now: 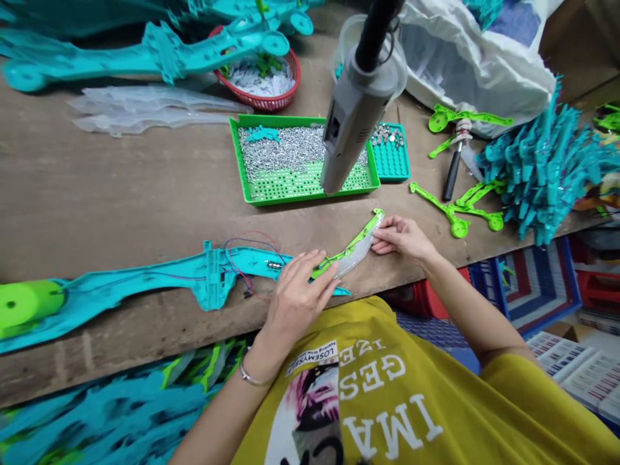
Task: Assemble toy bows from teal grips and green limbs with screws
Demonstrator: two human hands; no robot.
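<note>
Turquoise plastic half-shell (126, 290), lying lengthwise near the front edge of the brown tabletop (159, 200), inner side upward; a lime-green drum (29, 303) at one end, the other end partly covered by the left hand (300, 294). Farther back, a green tray (310, 198) and, hanging in front of it, a grey tool (356, 110) on a black cord, probably an electric screwdriver. Left fingers bent down over the near end of a curved lime-green arm (362, 233); impossible to tell whether pinching or only pressing. Right hand (407, 239) with thumb and fingertips closed on the far end of a translucent blade (355, 256), placed along the arm.

Step in hand, by judgement: matching of blade to arm, edge along edge, beside the end of the half-shell. Needed for the next move, by the same judgement: steady hold at both ends, even seating without bending, and red and blue wires (227, 258) kept away from under the parts. Smallest, silvery screws (285, 152) in the tray, apart from both hands.
</note>
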